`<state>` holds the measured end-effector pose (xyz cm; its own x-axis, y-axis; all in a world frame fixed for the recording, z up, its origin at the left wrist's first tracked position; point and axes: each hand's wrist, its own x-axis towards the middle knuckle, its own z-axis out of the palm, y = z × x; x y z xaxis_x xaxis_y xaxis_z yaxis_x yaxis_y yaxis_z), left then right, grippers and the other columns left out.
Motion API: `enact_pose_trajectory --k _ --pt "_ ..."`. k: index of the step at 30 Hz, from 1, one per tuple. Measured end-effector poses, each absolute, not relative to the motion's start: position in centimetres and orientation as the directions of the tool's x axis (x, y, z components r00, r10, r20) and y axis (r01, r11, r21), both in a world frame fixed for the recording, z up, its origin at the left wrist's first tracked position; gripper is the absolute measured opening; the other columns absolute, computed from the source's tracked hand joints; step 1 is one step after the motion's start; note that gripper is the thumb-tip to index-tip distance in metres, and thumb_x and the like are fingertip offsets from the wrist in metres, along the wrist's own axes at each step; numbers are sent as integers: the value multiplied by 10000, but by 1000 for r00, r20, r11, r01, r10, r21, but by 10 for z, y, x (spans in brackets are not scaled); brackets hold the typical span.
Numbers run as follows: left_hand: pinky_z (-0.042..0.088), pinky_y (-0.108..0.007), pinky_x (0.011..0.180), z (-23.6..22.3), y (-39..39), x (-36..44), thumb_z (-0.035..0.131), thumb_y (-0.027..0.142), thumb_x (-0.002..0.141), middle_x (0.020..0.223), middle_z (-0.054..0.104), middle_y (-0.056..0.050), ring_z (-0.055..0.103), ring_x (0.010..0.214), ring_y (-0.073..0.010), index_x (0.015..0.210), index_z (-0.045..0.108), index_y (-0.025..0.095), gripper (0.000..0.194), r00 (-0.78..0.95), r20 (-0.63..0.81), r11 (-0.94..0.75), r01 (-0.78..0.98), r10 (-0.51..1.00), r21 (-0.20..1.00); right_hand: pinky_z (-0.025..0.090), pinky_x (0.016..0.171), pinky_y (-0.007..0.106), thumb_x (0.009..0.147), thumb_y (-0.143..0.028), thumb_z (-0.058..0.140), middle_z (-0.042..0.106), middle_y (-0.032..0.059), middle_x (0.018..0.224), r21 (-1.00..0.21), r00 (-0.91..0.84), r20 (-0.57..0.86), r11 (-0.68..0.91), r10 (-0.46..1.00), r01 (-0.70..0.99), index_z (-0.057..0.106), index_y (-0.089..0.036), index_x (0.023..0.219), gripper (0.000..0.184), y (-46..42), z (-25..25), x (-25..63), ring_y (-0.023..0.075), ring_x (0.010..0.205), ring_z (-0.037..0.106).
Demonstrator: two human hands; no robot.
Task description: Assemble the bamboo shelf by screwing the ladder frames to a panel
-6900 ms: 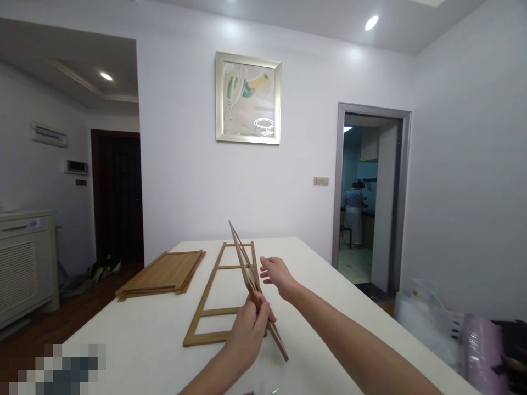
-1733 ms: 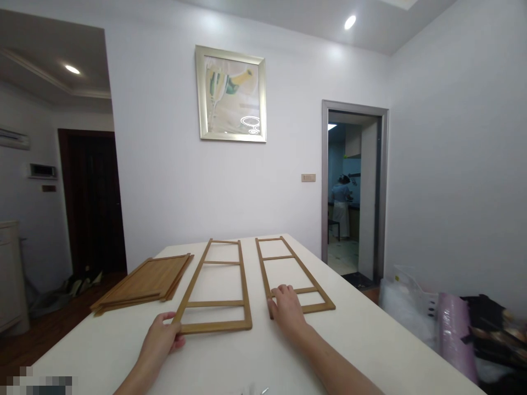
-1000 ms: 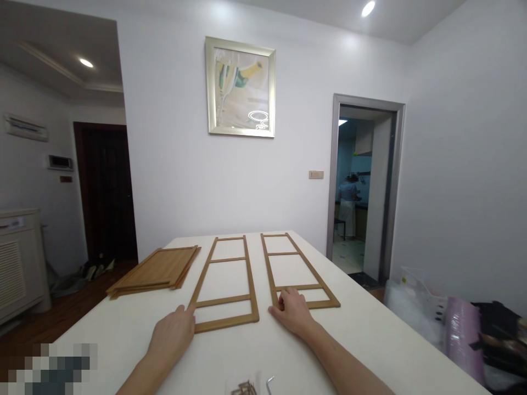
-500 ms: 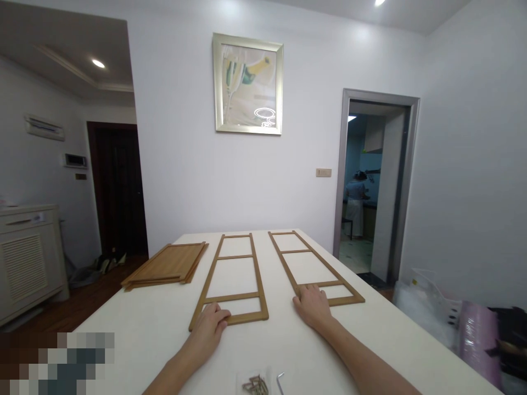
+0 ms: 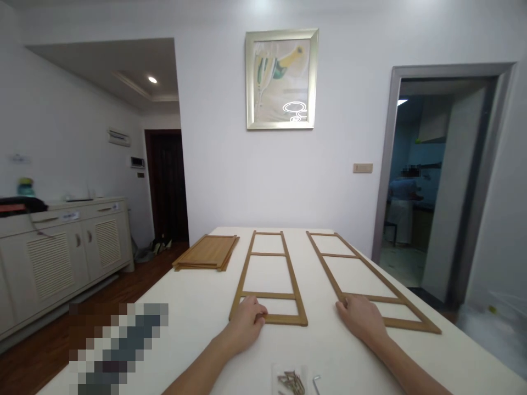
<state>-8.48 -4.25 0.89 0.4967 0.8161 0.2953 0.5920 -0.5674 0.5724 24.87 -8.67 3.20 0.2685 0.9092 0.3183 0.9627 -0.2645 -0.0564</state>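
Note:
Two ladder-like wooden frames lie flat on a white table (image 5: 197, 307), side by side with a gap between them. My left hand (image 5: 247, 325) is closed on the near end of the left wooden frame (image 5: 297, 291), its fingers curled over the near-left corner. My right hand (image 5: 363, 319) grips the near-left corner of the right wooden frame (image 5: 387, 285), hiding part of its rail. Close to me, between my forearms, a clear bag of screws (image 5: 291, 381) lies on the table. Beside it is a small hex key (image 5: 316, 384).
A stack of wooden panels (image 5: 209, 252) lies at the table's far left. White cabinets (image 5: 57, 263) stand left of the table. Plastic wrapping (image 5: 494, 323) is at the right. Beyond the doorway (image 5: 389, 164), a person (image 5: 402, 203) stands in another room.
My view has turned to the left, so everything appears further right and more of the cabinets shows. Both hands stay at the near ends of the frames.

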Motion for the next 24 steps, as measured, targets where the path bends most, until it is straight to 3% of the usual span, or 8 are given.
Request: enact_pose_trajectory --k 8,12,18,24 --pt "441 -350 876 3 -21 -95 484 282 864 910 648 -89 589 917 -215 944 715 160 273 328 443 -547 590 834 594 333 759 372 929 -430 429 627 141 866 68 194 498 -261 845 963 605 -158 839 336 -82 21 253 303 919 565" --pt "450 -352 878 -4 4 -117 464 278 866 909 663 -90 602 928 -224 949 715 154 291 158 477 -437 704 865 559 319 732 355 930 -438 450 596 118 854 85 158 557 -245 815 966 570 -166 827 315 -82 19 254 280 875 541" --pt "473 -328 834 -17 44 -150 455 297 859 949 688 -114 646 899 -235 1024 700 121 344 -95 371 -125 841 924 526 301 742 346 859 -231 496 559 95 856 84 119 588 -206 800 975 534 -171 822 80 -81 16 255 252 857 505" --pt "436 -374 926 -11 79 -165 434 283 862 1134 641 -186 599 1076 -298 1163 627 62 420 -123 384 -62 898 915 436 275 717 335 822 -148 488 542 85 846 83 110 593 -196 798 977 516 -173 804 41 -81 13 256 235 831 479"
